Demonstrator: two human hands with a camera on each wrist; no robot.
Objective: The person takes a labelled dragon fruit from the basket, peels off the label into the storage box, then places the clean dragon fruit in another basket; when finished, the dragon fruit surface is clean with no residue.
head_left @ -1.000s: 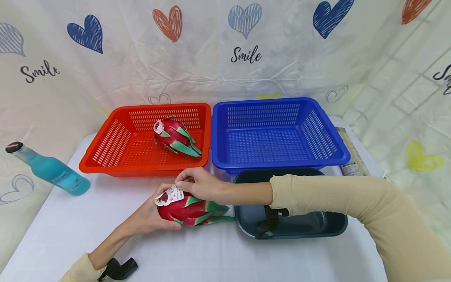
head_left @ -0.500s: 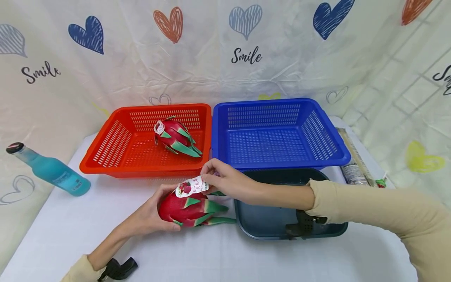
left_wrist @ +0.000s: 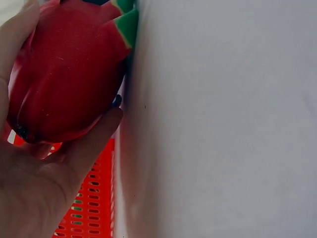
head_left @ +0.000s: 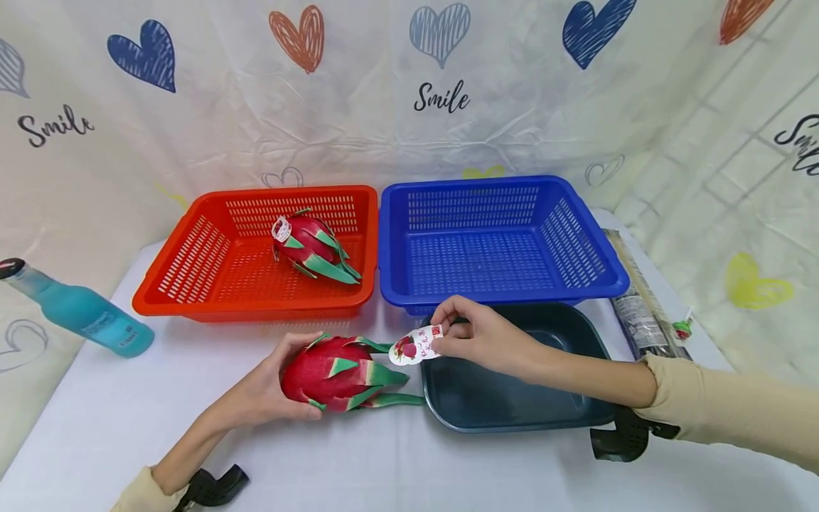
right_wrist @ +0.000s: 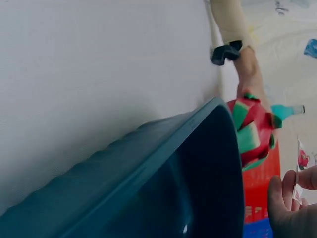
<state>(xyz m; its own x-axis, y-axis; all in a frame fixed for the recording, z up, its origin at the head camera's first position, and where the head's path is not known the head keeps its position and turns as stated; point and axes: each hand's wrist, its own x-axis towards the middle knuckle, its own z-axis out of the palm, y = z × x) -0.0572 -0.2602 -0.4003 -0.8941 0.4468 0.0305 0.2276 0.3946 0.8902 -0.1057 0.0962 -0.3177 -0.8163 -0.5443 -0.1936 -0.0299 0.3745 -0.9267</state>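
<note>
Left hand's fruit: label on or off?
Off: the right hand pinches the label; the right wrist view shows it apart from the dragon fruit.

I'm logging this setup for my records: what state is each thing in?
Nearer dragon fruit, on its side, held by the left hand
Label, off the fruit's body, pinched by the right hand
Farther dragon fruit, lying on its side, labelled
Red basket, holding the farther dragon fruit
Blue basket, nothing visible inside
Dark basin, nothing visible inside, partly hidden
Blue bottle, capped
</note>
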